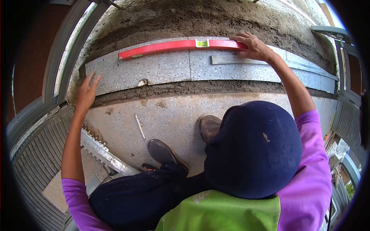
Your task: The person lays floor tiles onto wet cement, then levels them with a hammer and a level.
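A red spirit level [162,47] lies lengthwise along the far part of a row of speckled grey tiles [165,71]. My right hand [254,47] grips the level's right end, with fingers over the far side and thumb on the near side. Its vial window sits near the middle of the level. At the left end of the row, my left hand [88,91] is held with fingers apart, fingertips right by the tile's edge. Under my right wrist, a flat grey metal bar [227,59] rests on the tiles and runs off to the right.
Rough wet mortar [216,19] fills the strip beyond the tiles. On the nearer paving [177,115], by my shoes, lies a white pencil-like stick [139,125]. A long toothed metal strip [102,150] is at lower left. Metal frames [58,77] border both sides.
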